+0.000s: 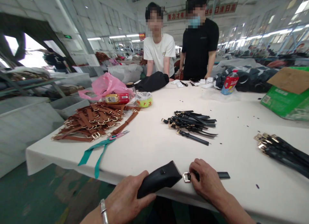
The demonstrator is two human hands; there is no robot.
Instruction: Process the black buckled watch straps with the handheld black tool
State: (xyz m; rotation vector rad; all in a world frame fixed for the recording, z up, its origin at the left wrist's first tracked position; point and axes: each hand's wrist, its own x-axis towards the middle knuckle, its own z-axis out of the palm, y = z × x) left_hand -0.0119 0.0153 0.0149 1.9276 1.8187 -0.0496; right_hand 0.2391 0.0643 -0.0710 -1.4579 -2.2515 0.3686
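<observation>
My left hand (pixel 130 193) is closed round a black hair clipper (pixel 159 178), its wide flat head pointing up and right above the table's front edge. To its right, my right hand (pixel 205 179) has its fingers closed on a short black buckle strap (pixel 224 175) lying on the table. The strap's gold square buckle (pixel 186 177) shows left of my fingers, close to the clipper's head but apart from it. My fingers hide the middle of the strap. A single black strap (pixel 194 138) lies farther back, beside a pile of black straps (pixel 193 121).
Brown buckle straps (pixel 96 119) are heaped at the left, near scissors (pixel 118 135) tied with green ribbon (pixel 96 153). More black straps (pixel 285 151) lie at the right, before a green box (pixel 289 98). A bottle (pixel 230 83) stands farther back. Two people stand across the table (pixel 149 146).
</observation>
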